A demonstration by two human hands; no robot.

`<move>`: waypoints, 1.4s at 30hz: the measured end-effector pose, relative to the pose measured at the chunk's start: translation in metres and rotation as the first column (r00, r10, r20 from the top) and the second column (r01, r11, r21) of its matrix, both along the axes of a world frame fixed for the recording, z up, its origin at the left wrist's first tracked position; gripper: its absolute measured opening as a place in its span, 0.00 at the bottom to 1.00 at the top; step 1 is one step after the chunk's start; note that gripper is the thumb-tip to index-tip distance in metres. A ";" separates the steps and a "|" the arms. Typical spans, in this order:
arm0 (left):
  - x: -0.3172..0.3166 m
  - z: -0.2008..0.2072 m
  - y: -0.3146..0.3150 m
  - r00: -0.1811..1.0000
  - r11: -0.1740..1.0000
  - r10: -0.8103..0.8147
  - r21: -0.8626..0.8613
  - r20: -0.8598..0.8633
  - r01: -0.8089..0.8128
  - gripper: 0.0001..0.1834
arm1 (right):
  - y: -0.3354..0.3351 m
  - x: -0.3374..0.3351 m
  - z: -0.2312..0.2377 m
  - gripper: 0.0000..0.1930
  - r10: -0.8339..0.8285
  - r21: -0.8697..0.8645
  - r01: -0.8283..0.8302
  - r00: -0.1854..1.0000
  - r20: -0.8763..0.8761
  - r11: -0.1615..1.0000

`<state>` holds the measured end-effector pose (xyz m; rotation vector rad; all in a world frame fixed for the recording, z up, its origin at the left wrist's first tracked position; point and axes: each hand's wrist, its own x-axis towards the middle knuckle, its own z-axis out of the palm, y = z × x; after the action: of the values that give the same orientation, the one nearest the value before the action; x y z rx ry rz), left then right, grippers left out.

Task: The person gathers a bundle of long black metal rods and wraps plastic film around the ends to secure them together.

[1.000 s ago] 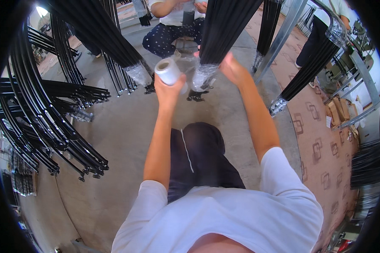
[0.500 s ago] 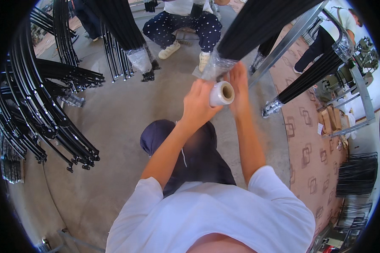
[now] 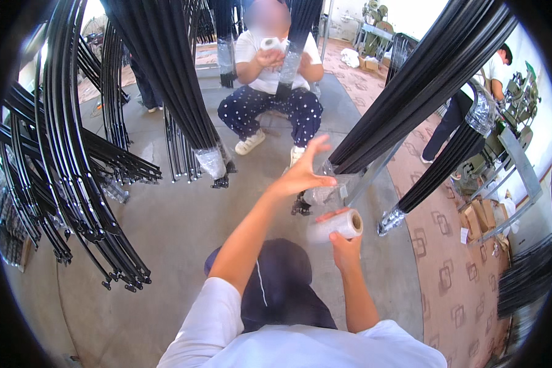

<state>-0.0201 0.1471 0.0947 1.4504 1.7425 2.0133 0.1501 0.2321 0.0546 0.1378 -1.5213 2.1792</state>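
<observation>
My right hand [image 3: 346,245] is closed round a roll of clear stretch film [image 3: 334,227], its cardboard core facing up and to the right. Film stretches from near the roll to the lower end of a hanging bundle of black metal rods [image 3: 405,98], where a band of film wrap [image 3: 325,191] sits. My left hand [image 3: 303,172] is just left of that wrapped end, thumb and fingers spread apart, holding nothing. Dark fittings stick out below the wrap.
Another black rod bundle [image 3: 165,80] with a wrapped end hangs to the left, near many curved black rods [image 3: 73,159]. A co-worker [image 3: 273,80] sits ahead, holding a film roll. A wrapped bundle [image 3: 441,159] leans by a metal frame [image 3: 521,159] at right.
The roll has moved down and right in my right hand, away from the bundle. My left hand has let go of the roll and opened. The view has tilted up.
</observation>
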 end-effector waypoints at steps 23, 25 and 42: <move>-0.025 -0.085 -0.035 0.811 0.811 0.578 -0.051 -0.095 -0.583 0.29 | 0.035 -0.208 0.021 0.25 0.717 0.228 -0.717 0.690 0.096 0.659; -0.044 -0.100 -0.013 0.915 0.906 0.351 0.175 0.197 -0.385 0.33 | 0.067 -0.235 -0.034 0.25 0.717 -0.114 -0.708 0.682 0.146 0.697; 0.011 -0.084 -0.080 0.869 0.854 0.470 -0.166 -0.156 -0.493 0.24 | 0.040 -0.183 -0.043 0.29 0.307 0.094 -0.316 0.946 0.103 0.944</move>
<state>-0.0086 0.0670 0.0107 1.1605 2.4830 1.9009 -0.0326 0.2718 0.0117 0.3457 -1.7711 2.3693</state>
